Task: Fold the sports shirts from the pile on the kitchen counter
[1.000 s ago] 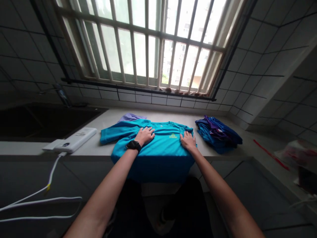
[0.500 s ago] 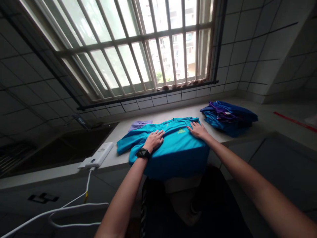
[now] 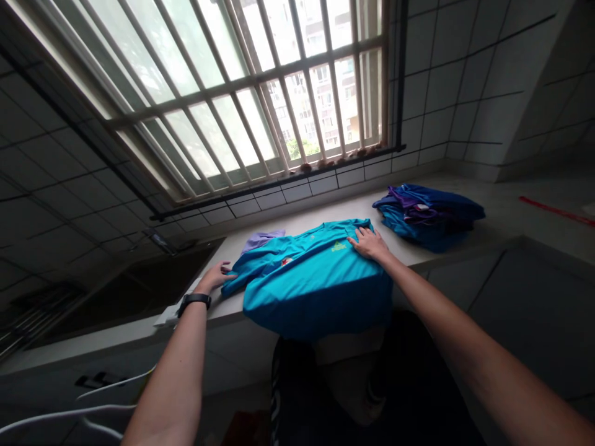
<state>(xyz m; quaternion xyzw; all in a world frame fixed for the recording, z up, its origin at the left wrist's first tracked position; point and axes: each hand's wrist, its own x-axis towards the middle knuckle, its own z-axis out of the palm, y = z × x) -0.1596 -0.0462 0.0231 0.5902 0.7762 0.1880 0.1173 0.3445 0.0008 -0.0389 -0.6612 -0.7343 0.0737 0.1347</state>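
A turquoise T-shirt [image 3: 316,279] lies spread on the counter, its lower part hanging over the front edge. A green print shows at its right chest and a small red-and-white mark near the middle. My left hand [image 3: 214,277], with a black watch on the wrist, is at the end of the left sleeve [image 3: 239,279]; its fingers are stretched out and touch the fabric edge. Flat on the shirt near its right shoulder rests my right hand [image 3: 369,243], fingers extended. Behind the left sleeve, a lilac cloth [image 3: 263,238] partly shows.
To the right sits a pile of folded blue and purple clothes [image 3: 430,217]. A dark sink [image 3: 134,279] with a faucet [image 3: 160,240] is on the left. A white device [image 3: 168,316] lies partly behind my left wrist, white cables below. A red strip [image 3: 555,210] lies far right.
My left hand has moved left from the middle of the shirt to the sleeve end, uncovering the red-and-white mark. My right hand stays on the shirt. The view has shifted slightly.
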